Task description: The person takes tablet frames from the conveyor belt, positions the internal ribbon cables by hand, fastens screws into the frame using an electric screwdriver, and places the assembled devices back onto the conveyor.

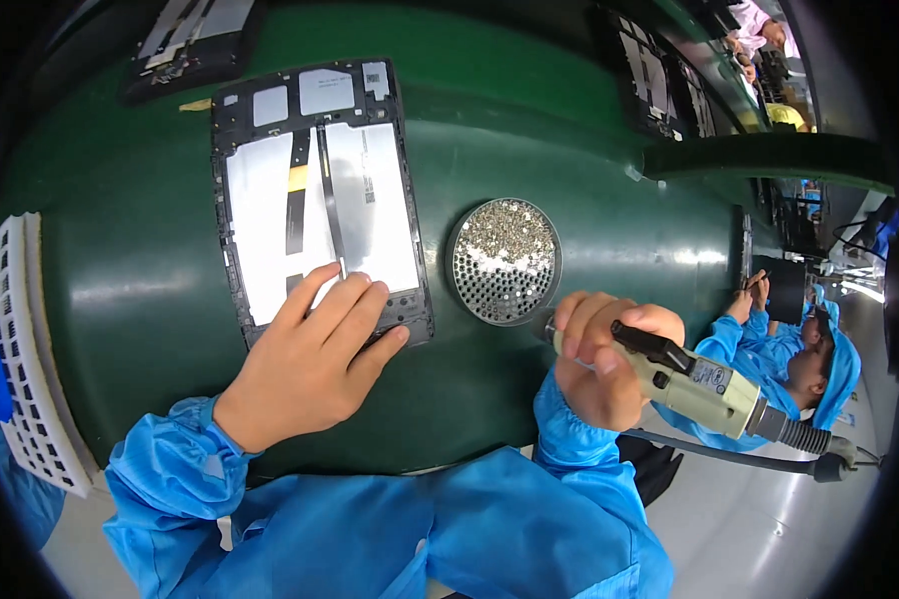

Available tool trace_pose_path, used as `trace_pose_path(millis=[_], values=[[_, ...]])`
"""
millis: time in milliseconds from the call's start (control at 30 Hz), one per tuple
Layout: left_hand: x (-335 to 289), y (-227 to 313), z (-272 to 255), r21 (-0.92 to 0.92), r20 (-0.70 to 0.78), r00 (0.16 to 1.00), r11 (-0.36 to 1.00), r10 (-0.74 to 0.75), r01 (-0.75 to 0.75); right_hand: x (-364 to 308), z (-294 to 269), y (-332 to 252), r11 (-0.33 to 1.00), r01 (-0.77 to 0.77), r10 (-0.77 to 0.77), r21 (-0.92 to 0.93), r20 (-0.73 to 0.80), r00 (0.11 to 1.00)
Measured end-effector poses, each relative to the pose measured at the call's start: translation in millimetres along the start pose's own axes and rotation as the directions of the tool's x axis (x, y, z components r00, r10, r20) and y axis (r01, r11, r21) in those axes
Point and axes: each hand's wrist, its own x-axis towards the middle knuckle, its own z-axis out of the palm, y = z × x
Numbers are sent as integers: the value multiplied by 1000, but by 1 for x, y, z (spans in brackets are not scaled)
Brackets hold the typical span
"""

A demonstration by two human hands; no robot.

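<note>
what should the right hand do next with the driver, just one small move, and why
Probably bring the electric screwdriver over the small metal pieces, apparently screws, in the round dish: the right hand grips the tool with its front end near the dish's rim, while the left hand rests on the black-framed panel.

The left hand (310, 361) lies palm down, fingers (355, 314) extended and slightly apart; the right hand (606, 379) curls tightly, both forearms (182, 457) reaching forward.

Device panel (385, 215) on table (469, 409), left of parts dish (479, 292); left hand (315, 359) on panel; screwdriver (709, 394) in right hand (609, 359).
</note>
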Motion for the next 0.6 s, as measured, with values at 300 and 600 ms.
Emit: trace_pose_path(millis=[300,600], values=[[5,-11,3,-111,-50,999,994,-7,1,4,16,12,992,-111,115,-54,91,989],[6,-11,1,-117,-50,999,993,-10,4,3,15,17,992,-122,125,-44,82,989]])
